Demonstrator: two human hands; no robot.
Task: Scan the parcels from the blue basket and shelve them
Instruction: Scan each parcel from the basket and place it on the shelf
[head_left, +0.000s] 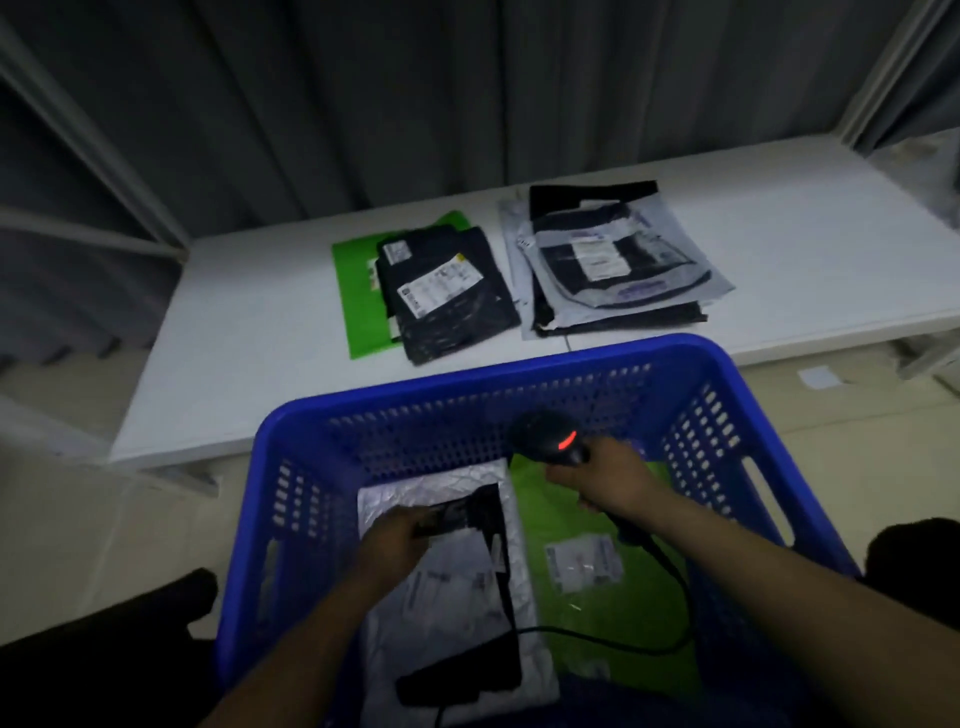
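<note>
In the blue basket (727, 371), the left hand (395, 540) holds the top edge of a white parcel (457, 592), likely to steady its label, while the right hand (605, 480) grips the scanner (550, 434), pointed down at it. Other parcels (447, 291) lie on the shelf (249, 322) beyond.

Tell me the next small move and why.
Probably swing the scanner down onto the grey parcel's label. The right hand grips the scanner, its light red, above the far end of the basket. The left hand grips the parcel in the basket, and the label faces up just beside that hand.
</note>
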